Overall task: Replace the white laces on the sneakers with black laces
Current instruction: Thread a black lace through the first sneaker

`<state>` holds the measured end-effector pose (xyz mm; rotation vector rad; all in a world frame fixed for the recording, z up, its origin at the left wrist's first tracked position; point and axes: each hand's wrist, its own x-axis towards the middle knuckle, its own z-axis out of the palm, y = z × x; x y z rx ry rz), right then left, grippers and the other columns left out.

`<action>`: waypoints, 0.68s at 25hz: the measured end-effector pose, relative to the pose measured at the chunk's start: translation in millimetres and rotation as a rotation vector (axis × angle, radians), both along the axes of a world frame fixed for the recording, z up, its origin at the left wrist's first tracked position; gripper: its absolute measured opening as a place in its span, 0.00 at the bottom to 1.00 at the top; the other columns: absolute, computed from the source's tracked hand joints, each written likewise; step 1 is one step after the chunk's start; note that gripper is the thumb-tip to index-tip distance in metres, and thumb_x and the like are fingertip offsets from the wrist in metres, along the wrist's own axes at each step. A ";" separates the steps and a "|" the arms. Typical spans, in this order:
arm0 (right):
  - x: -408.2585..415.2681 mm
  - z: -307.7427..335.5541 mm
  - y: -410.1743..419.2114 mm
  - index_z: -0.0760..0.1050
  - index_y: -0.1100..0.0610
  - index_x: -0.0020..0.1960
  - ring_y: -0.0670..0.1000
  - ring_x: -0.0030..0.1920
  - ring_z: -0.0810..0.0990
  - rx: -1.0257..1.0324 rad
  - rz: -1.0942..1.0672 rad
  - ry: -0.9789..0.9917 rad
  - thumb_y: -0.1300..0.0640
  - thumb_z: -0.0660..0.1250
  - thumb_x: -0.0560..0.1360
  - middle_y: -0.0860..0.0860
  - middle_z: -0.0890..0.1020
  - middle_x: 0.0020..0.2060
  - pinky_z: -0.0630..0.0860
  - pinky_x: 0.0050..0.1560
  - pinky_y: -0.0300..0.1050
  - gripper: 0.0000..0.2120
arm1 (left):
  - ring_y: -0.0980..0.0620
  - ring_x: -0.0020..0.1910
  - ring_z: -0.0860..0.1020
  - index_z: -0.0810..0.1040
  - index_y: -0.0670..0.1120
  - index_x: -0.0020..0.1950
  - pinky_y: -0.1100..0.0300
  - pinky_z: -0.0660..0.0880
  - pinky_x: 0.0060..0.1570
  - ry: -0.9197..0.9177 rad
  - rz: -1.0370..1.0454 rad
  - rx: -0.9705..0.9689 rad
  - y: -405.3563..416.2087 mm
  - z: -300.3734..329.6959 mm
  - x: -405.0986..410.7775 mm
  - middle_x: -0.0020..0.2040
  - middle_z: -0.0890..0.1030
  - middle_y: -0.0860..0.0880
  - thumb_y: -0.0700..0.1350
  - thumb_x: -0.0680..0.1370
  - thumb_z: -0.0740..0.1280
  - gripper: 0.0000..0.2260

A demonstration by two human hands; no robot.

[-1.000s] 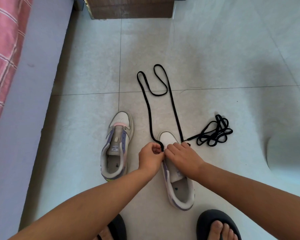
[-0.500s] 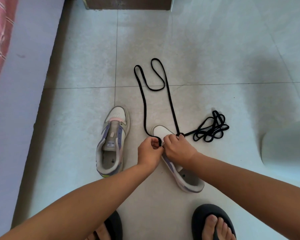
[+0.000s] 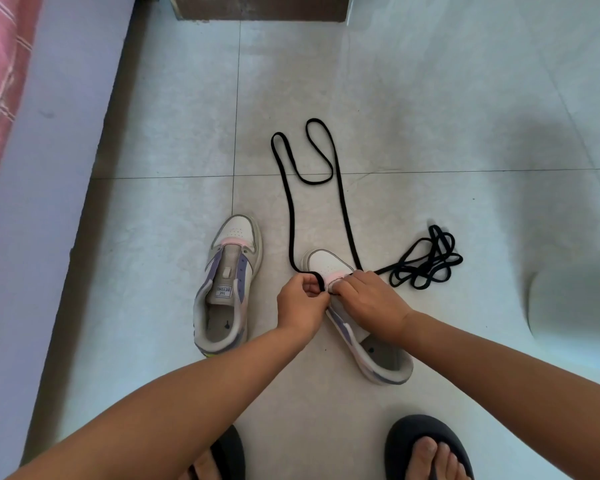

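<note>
Two sneakers sit on the floor [image 3: 430,98]; the left sneaker [image 3: 227,285] has no lace and nothing inside it; the left hand [image 3: 300,306] has its fingers curled, pinching one long black lace [image 3: 290,209] that loops away over the tiles; the right hand [image 3: 369,303] presses curled fingers on the right sneaker [image 3: 374,341], gripping its front; a second black lace [image 3: 426,263] lies bunched further right.

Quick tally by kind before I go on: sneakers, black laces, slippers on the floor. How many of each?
Sneakers: 2, one unlaced, one under the hands
Black laces: 2, one being threaded, one bundled
Black slippers: 2, left, right
Total: 6
</note>
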<state>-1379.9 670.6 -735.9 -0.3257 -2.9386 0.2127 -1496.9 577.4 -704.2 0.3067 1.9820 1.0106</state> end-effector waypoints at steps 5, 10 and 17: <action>-11.0 10.3 -0.5 0.78 0.59 0.37 0.54 0.28 0.76 0.043 -0.062 -0.186 0.57 0.59 0.71 0.53 0.78 0.29 0.71 0.30 0.43 0.11 | 0.56 0.40 0.75 0.77 0.42 0.54 0.66 0.75 0.44 0.036 -0.056 0.007 2.0 0.0 -6.6 0.41 0.76 0.52 0.36 0.71 0.71 0.13; -24.1 17.0 -16.8 0.73 0.58 0.31 0.54 0.25 0.72 0.168 -0.165 -0.345 0.61 0.76 0.59 0.54 0.73 0.25 0.68 0.28 0.44 0.11 | 0.55 0.43 0.76 0.78 0.41 0.56 0.75 0.70 0.38 0.085 -0.120 0.010 12.6 4.1 -16.0 0.45 0.79 0.50 0.37 0.71 0.71 0.13; -28.0 18.8 -11.3 0.75 0.61 0.37 0.56 0.34 0.77 -0.221 -0.295 -0.283 0.64 0.76 0.59 0.56 0.78 0.32 0.70 0.31 0.43 0.11 | 0.45 0.58 0.73 0.59 0.42 0.69 0.55 0.71 0.52 0.211 -0.485 -0.269 -13.3 28.6 22.4 0.63 0.67 0.44 0.50 0.77 0.62 0.25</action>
